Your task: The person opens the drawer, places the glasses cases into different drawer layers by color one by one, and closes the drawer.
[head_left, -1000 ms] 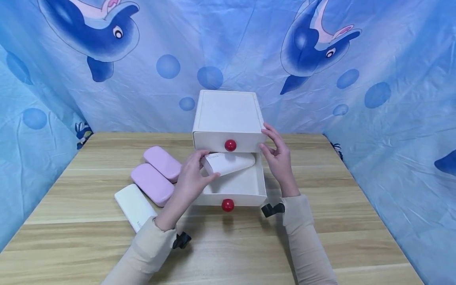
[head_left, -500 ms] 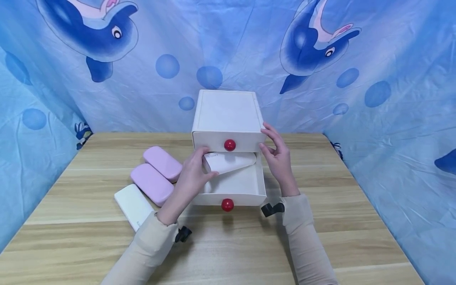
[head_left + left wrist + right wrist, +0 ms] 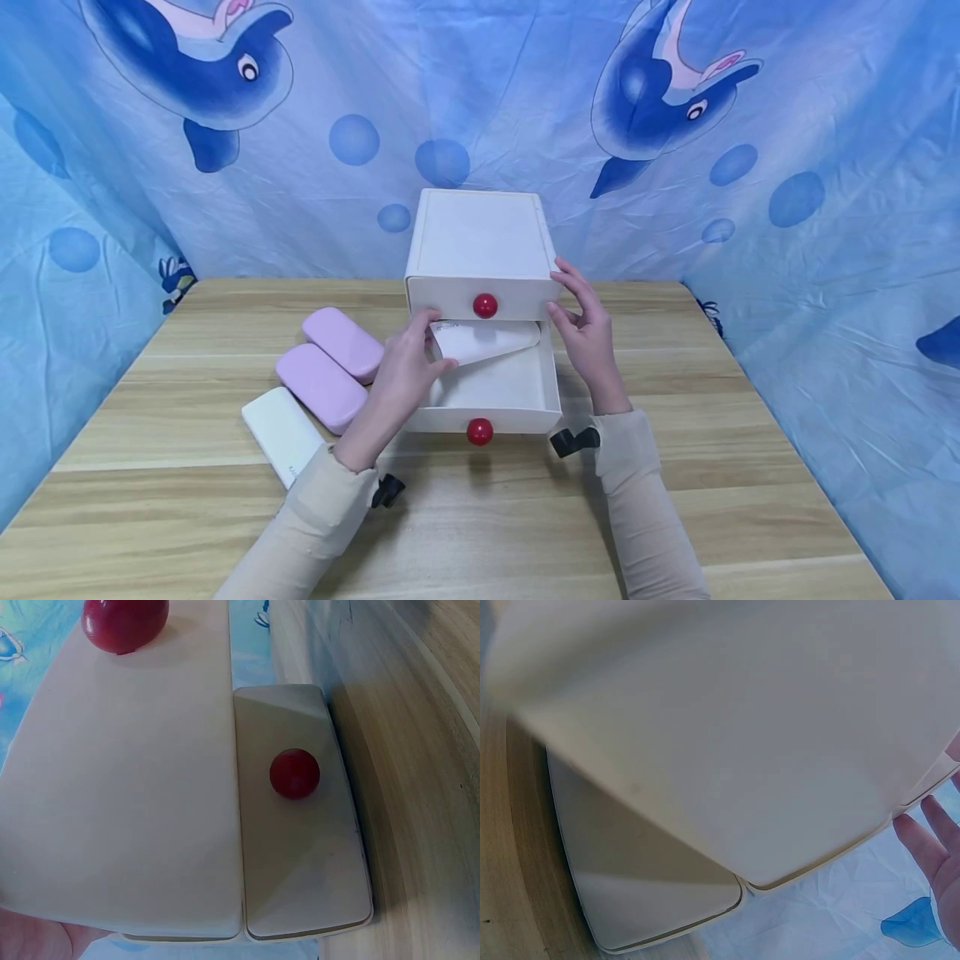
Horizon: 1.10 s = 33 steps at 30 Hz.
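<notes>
A white drawer cabinet (image 3: 483, 233) with red knobs has a white drawer (image 3: 502, 387) pulled out below its top drawer. In that open drawer lies a white glasses case (image 3: 487, 342) with small lettering, turned slightly and partly under the top drawer's front. My left hand (image 3: 405, 367) reaches over the drawer's left side and holds the case's left end, thumb on the near edge. My right hand (image 3: 587, 329) rests its fingertips and thumb on the cabinet's right front corner. In the right wrist view, the fingers (image 3: 922, 847) touch the cabinet's edge.
Two lavender glasses cases (image 3: 321, 387) lie side by side left of the cabinet. A white case (image 3: 281, 433) with lettering lies nearer, partly behind the left sleeve. Under the open drawer, another drawer front (image 3: 300, 847) is closed. A blue dolphin-print cloth hangs behind the wooden table (image 3: 720, 483).
The glasses case has gone slightly farther back and right inside the drawer, with my left hand moving along. My right hand has stayed at the cabinet's corner.
</notes>
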Motion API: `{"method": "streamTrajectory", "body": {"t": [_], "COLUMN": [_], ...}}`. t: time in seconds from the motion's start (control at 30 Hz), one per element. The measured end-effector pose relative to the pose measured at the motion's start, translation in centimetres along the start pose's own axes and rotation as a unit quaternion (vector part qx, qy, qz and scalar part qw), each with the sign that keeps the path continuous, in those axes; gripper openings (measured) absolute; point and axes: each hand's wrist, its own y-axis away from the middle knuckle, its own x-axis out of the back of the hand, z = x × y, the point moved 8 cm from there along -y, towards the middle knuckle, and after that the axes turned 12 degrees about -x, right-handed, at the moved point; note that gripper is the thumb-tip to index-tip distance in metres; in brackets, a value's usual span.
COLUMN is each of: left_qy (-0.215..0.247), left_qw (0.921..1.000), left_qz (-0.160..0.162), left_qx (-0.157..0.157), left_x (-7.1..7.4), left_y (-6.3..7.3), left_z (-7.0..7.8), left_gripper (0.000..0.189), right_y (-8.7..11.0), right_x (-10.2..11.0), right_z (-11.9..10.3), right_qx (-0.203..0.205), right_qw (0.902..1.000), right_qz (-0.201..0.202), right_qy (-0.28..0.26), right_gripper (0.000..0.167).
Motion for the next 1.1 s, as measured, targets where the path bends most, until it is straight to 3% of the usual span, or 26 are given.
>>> {"method": "streamTrajectory", "body": {"t": [0.37,0.6,0.93,1.1], "left_qy": [-0.016,-0.003,0.049,0.095], "left_qw": [0.9991,0.9974,0.9988,0.9938], "left_qz": [0.034,0.066,-0.005,-0.057], "left_qx": [-0.021,-0.029,-0.001,0.009], "left_x": [0.53,0.99,0.41,0.01], "left_y": [0.05,-0.04,-0.26,-0.31], "left_z": [0.07,-0.30,-0.53,-0.74], "left_gripper": [0.057,0.041,0.051,0.057], "right_y": [-0.14,-0.22,-0.22,-0.22], "right_x": [-0.10,-0.14,0.00,-0.03], "right_z": [0.28,0.56,0.58,0.62], "right_qx": [-0.009,-0.016,-0.018,-0.016], "right_qw": [1.0000,0.9999,0.9998,0.9999], "right_qz": [0.000,-0.002,0.001,0.001], "right_qy": [0.003,0.005,0.003,0.003], "right_gripper": [0.039,0.039,0.040,0.040]}}
